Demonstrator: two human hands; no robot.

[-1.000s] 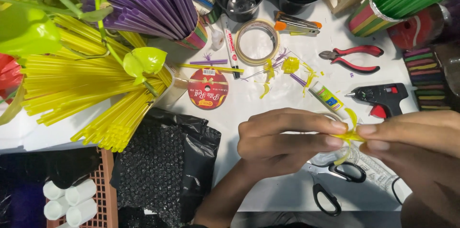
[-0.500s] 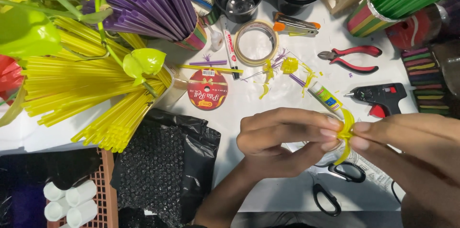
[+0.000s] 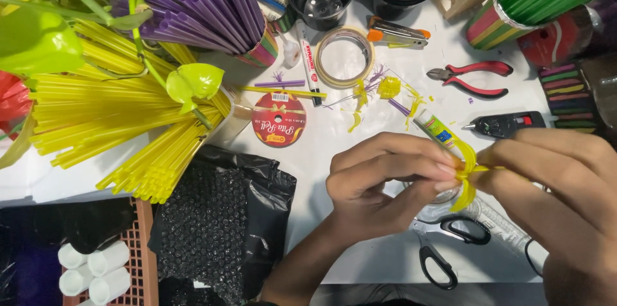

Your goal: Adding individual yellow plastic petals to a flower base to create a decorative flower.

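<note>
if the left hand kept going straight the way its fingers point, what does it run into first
The left hand points rightward, pinching the yellow straw piece. Straight on, it would likely meet the right hand fingers, which grip the same piece from the opposite side.

Glossy plastic straw strip (image 3: 467, 174); matt white tabletop (image 3: 360, 152); crinkled black plastic bag (image 3: 222, 222).

On the white desk (image 3: 360, 145) lie red pliers (image 3: 472, 76), a tape ring (image 3: 345, 57), a black glue gun (image 3: 508, 124) and black scissors (image 3: 443, 248). Yellow straws (image 3: 103, 119) and purple straws (image 3: 193, 4) stand at the left.
</note>
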